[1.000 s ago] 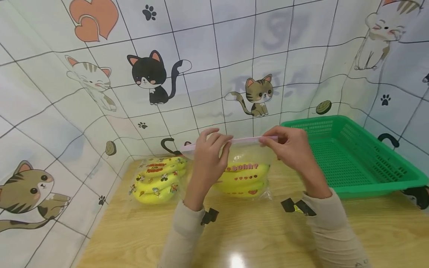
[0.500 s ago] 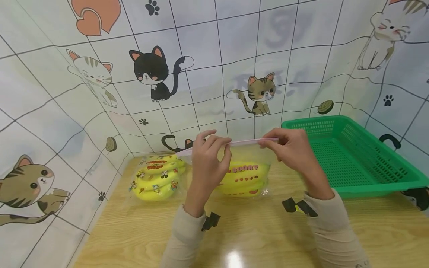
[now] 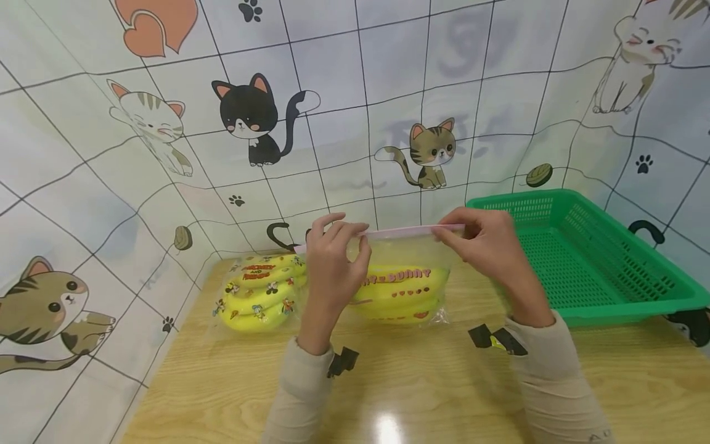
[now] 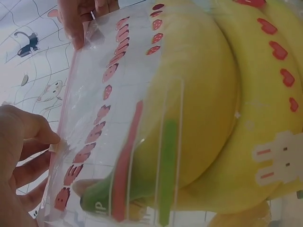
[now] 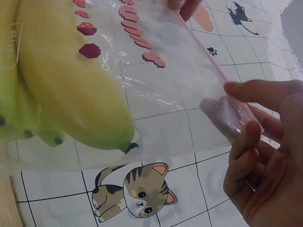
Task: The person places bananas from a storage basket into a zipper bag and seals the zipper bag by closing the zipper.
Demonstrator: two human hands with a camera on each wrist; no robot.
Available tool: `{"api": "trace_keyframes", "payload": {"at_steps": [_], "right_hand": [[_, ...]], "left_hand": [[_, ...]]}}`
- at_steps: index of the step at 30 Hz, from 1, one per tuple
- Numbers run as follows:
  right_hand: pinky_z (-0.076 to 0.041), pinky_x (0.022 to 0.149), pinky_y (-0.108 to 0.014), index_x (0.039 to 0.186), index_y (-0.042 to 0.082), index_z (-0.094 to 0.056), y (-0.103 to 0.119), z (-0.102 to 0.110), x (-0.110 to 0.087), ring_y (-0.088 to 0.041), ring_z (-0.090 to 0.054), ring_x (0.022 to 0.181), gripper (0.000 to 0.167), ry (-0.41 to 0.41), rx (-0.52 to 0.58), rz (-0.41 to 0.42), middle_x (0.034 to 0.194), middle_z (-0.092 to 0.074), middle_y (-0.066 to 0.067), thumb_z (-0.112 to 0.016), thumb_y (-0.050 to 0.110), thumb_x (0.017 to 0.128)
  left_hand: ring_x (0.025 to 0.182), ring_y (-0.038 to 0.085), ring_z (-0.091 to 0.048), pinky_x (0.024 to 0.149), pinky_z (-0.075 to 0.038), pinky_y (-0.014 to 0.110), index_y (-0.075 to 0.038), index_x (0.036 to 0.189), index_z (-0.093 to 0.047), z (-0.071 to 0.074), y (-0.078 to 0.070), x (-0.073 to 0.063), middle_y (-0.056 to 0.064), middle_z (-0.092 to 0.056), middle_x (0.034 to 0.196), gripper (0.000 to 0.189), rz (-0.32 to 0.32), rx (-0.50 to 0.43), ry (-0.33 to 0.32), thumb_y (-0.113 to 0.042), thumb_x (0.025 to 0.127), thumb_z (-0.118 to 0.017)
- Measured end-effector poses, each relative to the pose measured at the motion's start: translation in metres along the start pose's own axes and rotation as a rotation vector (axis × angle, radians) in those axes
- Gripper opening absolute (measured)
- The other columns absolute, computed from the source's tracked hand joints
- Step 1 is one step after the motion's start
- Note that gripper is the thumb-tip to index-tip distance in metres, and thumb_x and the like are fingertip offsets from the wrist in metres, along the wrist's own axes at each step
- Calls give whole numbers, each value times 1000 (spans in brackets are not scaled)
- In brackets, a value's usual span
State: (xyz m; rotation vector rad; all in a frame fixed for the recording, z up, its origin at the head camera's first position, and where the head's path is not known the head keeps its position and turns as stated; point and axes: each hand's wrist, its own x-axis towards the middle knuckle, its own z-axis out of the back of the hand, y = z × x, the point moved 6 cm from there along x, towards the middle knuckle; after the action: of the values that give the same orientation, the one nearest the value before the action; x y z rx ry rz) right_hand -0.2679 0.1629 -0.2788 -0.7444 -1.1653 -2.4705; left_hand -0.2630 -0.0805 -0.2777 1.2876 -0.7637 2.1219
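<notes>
A clear zip bag (image 3: 399, 246) with a pink top strip and printed bunny lettering stands upright on the table. Yellow bananas (image 3: 396, 296) fill its lower part; the wrist views show their green tips through the film. My left hand (image 3: 335, 265) pinches the pink strip left of its middle, thumb against forefinger. At the strip's right end my right hand (image 3: 485, 240) pinches it too, with fingertips (image 5: 234, 89) on both sides of the film. Left of this bag lies a second clear bag (image 3: 261, 293) of bananas with cartoon prints, partly behind my left hand.
A green perforated basket (image 3: 577, 271) stands at the right, against the cat-print backdrop (image 3: 344, 148). Pieces of black tape (image 3: 341, 362) are stuck on the wooden table (image 3: 399, 382) near both wrists.
My left hand has slid left along the pink strip, away from the right hand. The right hand keeps its pinch at the right end. The head view has shifted slightly.
</notes>
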Motion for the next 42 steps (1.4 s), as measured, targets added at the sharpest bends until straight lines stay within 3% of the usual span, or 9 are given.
{"api": "trace_keyframes", "payload": {"at_steps": [5, 10, 23, 35, 42], "right_hand": [[-38, 43, -25, 97, 13, -80, 1, -3, 1, -11, -49, 44, 13, 32, -18, 26, 66, -66, -4, -81, 25, 91], [-35, 41, -23, 90, 12, -81, 2, -3, 2, -11, -48, 43, 12, 5, 13, 32, 73, -73, -5, -79, 24, 93], [-39, 43, -25, 85, 12, -81, -8, 6, 2, -14, -50, 47, 14, -29, 21, -66, 72, -72, -7, -79, 24, 93], [-39, 45, -23, 87, 11, -81, -4, 4, 2, -12, -51, 52, 13, -53, 29, -31, 77, -75, -7, -80, 22, 92], [-37, 47, -20, 85, 9, -81, -9, 7, 2, -9, -52, 55, 13, -77, 16, -25, 77, -76, -8, -81, 20, 91]], "left_hand": [[118, 34, -64, 107, -48, 54, -5, 101, -77, 1, 2, 0, 10, -79, 92, 14, 1, -28, -15, -2, 88, -72], [118, 32, -63, 106, -48, 53, -7, 100, -78, 0, 2, 0, 8, -78, 89, 15, -9, -20, -20, -3, 89, -69], [117, 36, -64, 103, -47, 59, -7, 95, -76, 7, 17, 0, 9, -79, 87, 14, 4, -15, -32, -1, 84, -69], [121, 38, -62, 110, -47, 49, -6, 89, -77, 8, 20, 2, 11, -77, 84, 8, 20, -5, 12, -6, 88, -69], [119, 36, -63, 104, -50, 51, -7, 85, -76, 10, 25, 1, 9, -77, 82, 9, 41, 24, -10, -6, 85, -68]]}}
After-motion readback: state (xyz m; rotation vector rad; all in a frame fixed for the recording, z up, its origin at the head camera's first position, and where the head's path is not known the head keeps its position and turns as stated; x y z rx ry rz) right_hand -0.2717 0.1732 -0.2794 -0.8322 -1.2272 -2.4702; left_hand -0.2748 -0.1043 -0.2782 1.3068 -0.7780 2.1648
